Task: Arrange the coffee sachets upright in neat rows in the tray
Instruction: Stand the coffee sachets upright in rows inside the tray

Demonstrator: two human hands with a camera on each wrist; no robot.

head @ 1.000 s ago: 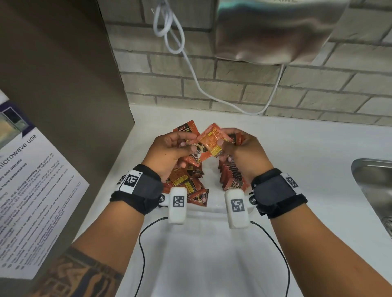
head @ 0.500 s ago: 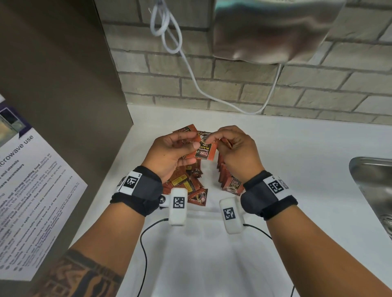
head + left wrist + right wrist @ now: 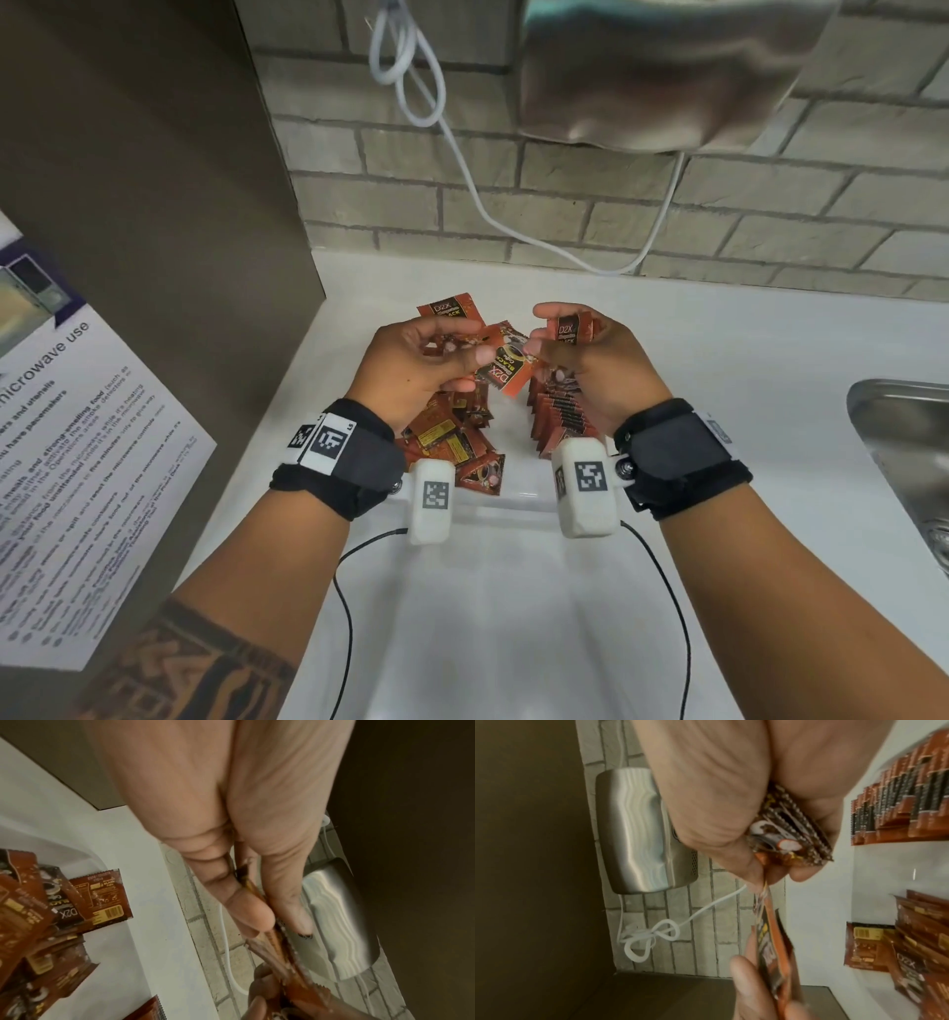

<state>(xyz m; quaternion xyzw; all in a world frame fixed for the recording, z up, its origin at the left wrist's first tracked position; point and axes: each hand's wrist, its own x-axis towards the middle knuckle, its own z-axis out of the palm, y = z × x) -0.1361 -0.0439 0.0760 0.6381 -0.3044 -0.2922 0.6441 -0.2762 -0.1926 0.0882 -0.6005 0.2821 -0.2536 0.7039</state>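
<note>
A white tray [image 3: 515, 497] sits on the counter below my hands. Its left side holds a loose pile of orange-brown coffee sachets [image 3: 445, 441] [image 3: 51, 912]. A row of upright sachets [image 3: 557, 417] [image 3: 898, 801] stands along its right side. My left hand [image 3: 462, 355] pinches a few sachets [image 3: 259, 902] between thumb and fingers. Over in my right hand [image 3: 544, 336], a small stack of sachets [image 3: 569, 329] [image 3: 790, 833] sits in a curled grip. One sachet [image 3: 506, 366] [image 3: 770, 943] spans the gap, held by both hands, label upside down.
A steel box [image 3: 657, 77] hangs on the brick wall with a looped white cable [image 3: 462, 169] beneath it. A steel sink [image 3: 904, 462] lies at the right. A brown panel [image 3: 154, 205] carrying a microwave notice [image 3: 77, 437] closes the left side.
The hands were joined on one sachet; they have drawn slightly apart. The sachet between them has turned, and the right hand's stack now shows its label.
</note>
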